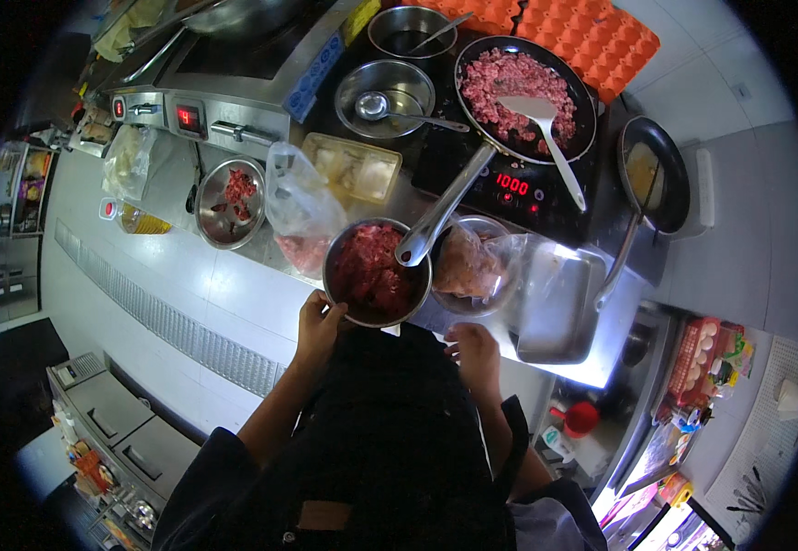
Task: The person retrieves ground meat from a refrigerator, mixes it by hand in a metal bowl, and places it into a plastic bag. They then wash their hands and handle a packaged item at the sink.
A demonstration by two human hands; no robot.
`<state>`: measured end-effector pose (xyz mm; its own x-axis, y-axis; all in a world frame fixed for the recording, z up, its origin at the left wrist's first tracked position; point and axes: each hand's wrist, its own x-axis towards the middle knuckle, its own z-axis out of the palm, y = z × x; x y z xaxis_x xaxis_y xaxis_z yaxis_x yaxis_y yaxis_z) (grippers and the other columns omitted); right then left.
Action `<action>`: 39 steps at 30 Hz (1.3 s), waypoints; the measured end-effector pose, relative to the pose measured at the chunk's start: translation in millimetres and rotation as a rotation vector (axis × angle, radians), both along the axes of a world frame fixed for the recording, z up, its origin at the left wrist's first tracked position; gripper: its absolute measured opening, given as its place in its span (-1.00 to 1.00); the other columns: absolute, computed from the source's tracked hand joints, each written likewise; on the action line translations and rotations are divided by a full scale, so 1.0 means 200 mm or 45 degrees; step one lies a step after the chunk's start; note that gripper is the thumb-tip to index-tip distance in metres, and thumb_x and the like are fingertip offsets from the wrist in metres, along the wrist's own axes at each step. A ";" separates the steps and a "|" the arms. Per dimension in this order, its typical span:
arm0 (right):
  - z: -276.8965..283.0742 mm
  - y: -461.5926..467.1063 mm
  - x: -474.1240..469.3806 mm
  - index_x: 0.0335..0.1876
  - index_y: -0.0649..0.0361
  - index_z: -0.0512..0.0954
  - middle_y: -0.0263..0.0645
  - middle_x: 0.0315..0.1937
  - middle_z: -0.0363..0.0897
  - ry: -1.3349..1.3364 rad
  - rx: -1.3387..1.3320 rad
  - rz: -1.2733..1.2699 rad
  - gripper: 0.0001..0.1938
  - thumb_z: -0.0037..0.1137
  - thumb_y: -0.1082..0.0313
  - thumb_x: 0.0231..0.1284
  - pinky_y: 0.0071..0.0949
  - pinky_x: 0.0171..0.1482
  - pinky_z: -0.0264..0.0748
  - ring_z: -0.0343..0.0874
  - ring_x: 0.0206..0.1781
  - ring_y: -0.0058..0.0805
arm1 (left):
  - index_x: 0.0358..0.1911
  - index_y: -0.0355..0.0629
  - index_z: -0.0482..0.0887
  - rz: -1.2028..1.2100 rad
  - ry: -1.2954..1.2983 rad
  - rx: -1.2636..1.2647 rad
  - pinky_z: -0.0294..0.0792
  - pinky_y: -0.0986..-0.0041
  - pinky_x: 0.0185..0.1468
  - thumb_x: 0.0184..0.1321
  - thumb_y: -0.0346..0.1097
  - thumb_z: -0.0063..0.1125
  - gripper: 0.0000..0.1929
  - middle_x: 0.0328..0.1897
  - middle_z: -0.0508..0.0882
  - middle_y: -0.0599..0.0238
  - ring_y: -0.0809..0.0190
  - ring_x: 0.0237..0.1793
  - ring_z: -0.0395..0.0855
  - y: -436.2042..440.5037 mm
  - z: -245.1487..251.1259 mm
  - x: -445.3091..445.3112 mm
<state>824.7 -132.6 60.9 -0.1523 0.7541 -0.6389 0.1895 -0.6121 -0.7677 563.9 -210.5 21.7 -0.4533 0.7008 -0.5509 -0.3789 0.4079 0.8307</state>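
Note:
My left hand [321,321] grips the rim of a metal bowl [328,289] at the counter's front edge. Dark red minced meat [371,265] lies inside it. My right hand [476,355] hangs empty, fingers loosely bent, in front of a second metal bowl [471,308]. In that bowl rests a clear plastic bag of brownish-pink food [466,265]. Behind them, a frying pan [467,113] of pink minced meat [509,76] stands on a lit induction cooker [450,175], a pale spatula [543,113] lying in it. The pan's handle [443,206] reaches over the bowl of dark meat.
To the left are a bowl with meat scraps [213,224], a plastic bag [299,200] and a rectangular container [354,169]. A steel tray [557,310] and a second frying pan [677,179] stand right. Behind sit a bowl with a ladle [372,107] and orange egg trays [591,45].

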 end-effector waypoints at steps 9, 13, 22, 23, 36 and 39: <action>-0.05 0.20 -0.64 -0.17 0.36 0.53 -0.06 -0.18 0.60 -1.138 1.061 1.239 -0.78 0.00 0.43 0.09 -0.19 -0.06 0.54 0.58 -0.14 -0.13 | -0.08 -0.31 0.52 -0.519 -0.005 -0.208 0.62 0.47 -0.31 0.26 -0.35 0.13 -0.76 -0.22 0.62 0.23 0.30 -0.22 0.63 0.15 0.10 -0.13; -0.13 0.24 -0.76 -0.19 0.28 0.52 -0.11 -0.30 0.63 -1.368 0.582 1.408 -0.78 0.05 0.34 0.07 -0.17 -0.11 0.56 0.62 -0.16 -0.15 | -0.10 -0.33 0.53 -0.518 -0.166 -0.118 0.61 0.49 -0.29 0.25 -0.34 0.14 -0.76 -0.24 0.60 0.23 0.29 -0.27 0.64 0.12 0.03 -0.14; -0.04 0.14 -0.71 0.08 0.21 0.45 -0.08 -0.11 0.57 -0.959 1.042 1.011 -0.51 0.24 0.44 -0.09 -0.23 0.11 0.44 0.52 0.02 -0.09 | -0.05 -0.35 0.51 -0.839 0.147 0.099 0.53 0.41 -0.08 0.23 -0.35 0.14 -0.72 -0.05 0.57 0.05 0.13 -0.13 0.65 0.17 -0.07 -0.27; -0.01 0.12 -0.72 0.09 0.21 0.45 -0.10 -0.12 0.58 -0.914 1.140 0.901 -0.50 0.23 0.47 -0.09 -0.21 0.13 0.42 0.52 0.01 -0.09 | -0.05 -0.35 0.51 -0.923 0.350 0.173 0.52 0.38 -0.06 0.21 -0.36 0.14 -0.72 -0.02 0.55 0.00 0.07 -0.08 0.64 0.17 -0.08 -0.29; -0.14 0.38 -0.79 0.36 0.35 0.11 0.18 0.29 0.22 -1.056 0.775 0.793 0.02 0.46 0.09 -0.25 -0.15 0.29 0.33 0.25 0.33 0.08 | 0.28 -0.39 0.16 -0.296 0.727 0.633 0.23 0.22 0.28 0.35 -0.48 -0.23 -0.57 0.20 0.39 -0.27 -0.23 0.20 0.42 0.32 -0.11 -0.13; -0.17 0.42 -0.78 0.36 0.35 0.11 0.19 0.28 0.23 -0.953 0.672 0.853 0.02 0.47 0.09 -0.26 -0.16 0.32 0.29 0.25 0.34 0.07 | 0.26 -0.35 0.25 -0.289 0.730 0.584 0.24 0.22 0.27 0.38 -0.45 -0.27 -0.61 0.15 0.46 -0.23 -0.18 0.18 0.45 0.34 -0.10 -0.11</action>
<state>668.3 -47.6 27.0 -0.3400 0.8664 -0.3657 0.8771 0.1518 -0.4558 542.9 -143.1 0.7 -0.3979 0.9125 0.0951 0.2140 -0.0085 0.9768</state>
